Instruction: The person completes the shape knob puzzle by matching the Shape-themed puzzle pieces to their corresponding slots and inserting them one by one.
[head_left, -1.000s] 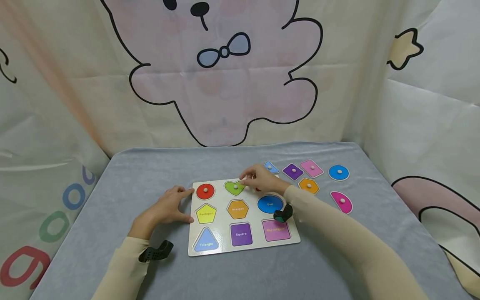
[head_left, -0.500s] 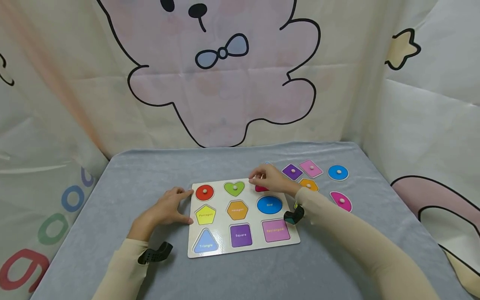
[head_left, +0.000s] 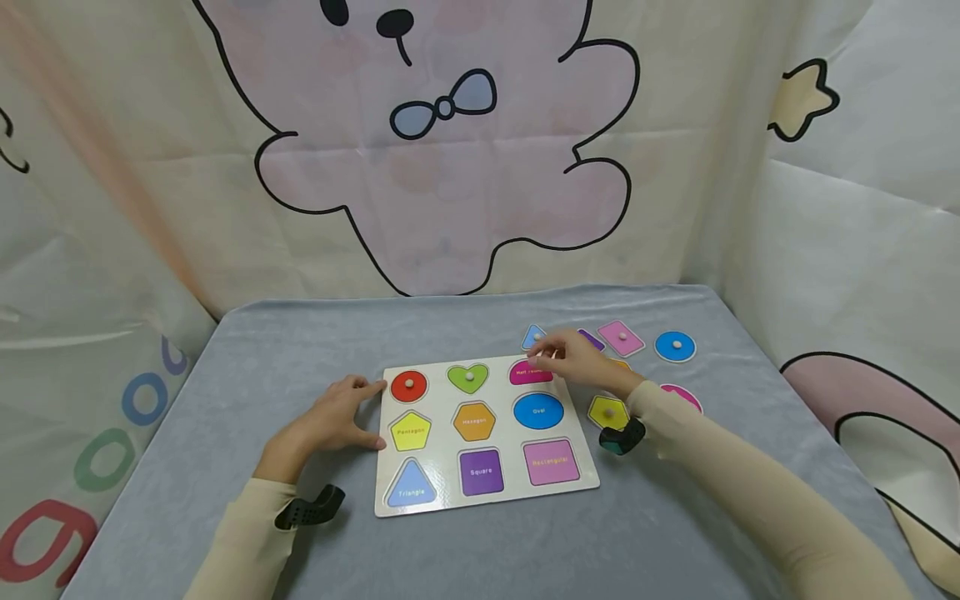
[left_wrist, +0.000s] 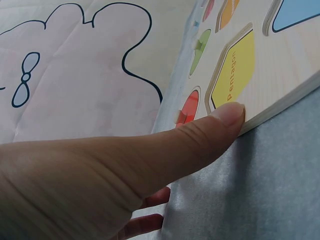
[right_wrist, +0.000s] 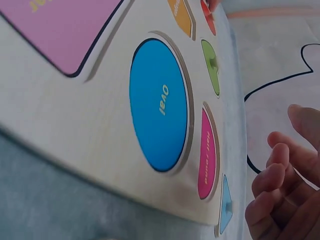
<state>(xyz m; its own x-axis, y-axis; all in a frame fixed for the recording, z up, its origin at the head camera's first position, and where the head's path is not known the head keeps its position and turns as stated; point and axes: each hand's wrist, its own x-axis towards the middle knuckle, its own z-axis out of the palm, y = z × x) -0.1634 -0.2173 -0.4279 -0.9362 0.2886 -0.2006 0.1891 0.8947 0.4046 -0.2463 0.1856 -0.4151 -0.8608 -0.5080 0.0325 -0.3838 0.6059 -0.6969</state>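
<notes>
A pale wooden shape-puzzle board [head_left: 448, 479] lies on the table. A red circle piece [head_left: 408, 386] and a green heart piece [head_left: 467, 378], both knobbed, sit in its far row. My left hand [head_left: 333, 414] touches the board's left edge with fingers spread; in the left wrist view the thumb [left_wrist: 227, 116] lies straight at the rim near the yellow pentagon slot [left_wrist: 237, 65]. Over the board's far right corner is my right hand [head_left: 581, 362], its fingers loosely bent with nothing between them, near the magenta half-round slot [right_wrist: 207, 155].
Knobbed pieces lie right of the board: a light-blue triangle [head_left: 532, 336], a pink rectangle [head_left: 621, 337], a blue oval [head_left: 675, 346] and a yellow pentagon [head_left: 607, 411]. The right hand and forearm partly hide others. A printed cloth [head_left: 450, 183] hangs behind the table.
My right hand has let go of the green heart and moved right, past the half-round slot. The yellow pentagon piece has come into view. My left hand stays at the board's edge.
</notes>
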